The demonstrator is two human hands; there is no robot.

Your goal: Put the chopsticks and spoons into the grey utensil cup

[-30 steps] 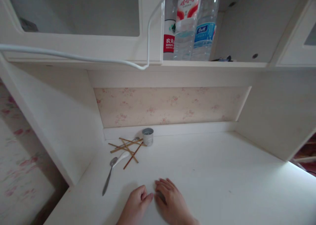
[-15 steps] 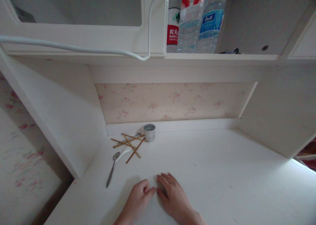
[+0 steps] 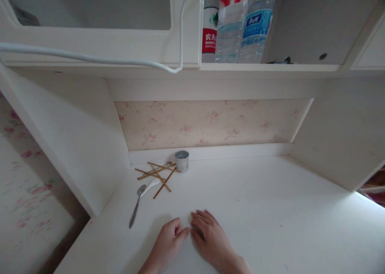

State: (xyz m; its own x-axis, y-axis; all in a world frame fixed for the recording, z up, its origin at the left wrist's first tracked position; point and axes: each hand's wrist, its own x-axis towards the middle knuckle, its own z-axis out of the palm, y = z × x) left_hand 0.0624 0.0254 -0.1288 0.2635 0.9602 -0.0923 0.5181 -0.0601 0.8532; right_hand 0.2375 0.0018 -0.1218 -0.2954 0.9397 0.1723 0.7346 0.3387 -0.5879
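Observation:
My left hand point(image 3: 168, 242) rests on the white desk point(image 3: 270, 210) near its front edge, fingers curled loosely with nothing in them. My right hand point(image 3: 210, 238) lies right beside it, palm down, fingers stretched flat on the surface. The two hands almost touch at the fingertips. To their left lies a metal spoon point(image 3: 136, 208), and a white spoon point(image 3: 150, 184) lies just beyond it. Several thin wooden sticks point(image 3: 158, 175) are strewn in a crossed pile further back. A small grey perforated cup point(image 3: 182, 161) stands upright next to them at the back wall.
A shelf above carries three plastic water bottles point(image 3: 231, 25). A white cable point(image 3: 90, 57) hangs across the cabinet front. White side panels enclose the desk on the left and right. Floral wallpaper point(image 3: 210, 123) backs the recess.
The view has shifted slightly, so the desk things sit a bit higher than a second ago. Both hands stay in the same pose on the desk.

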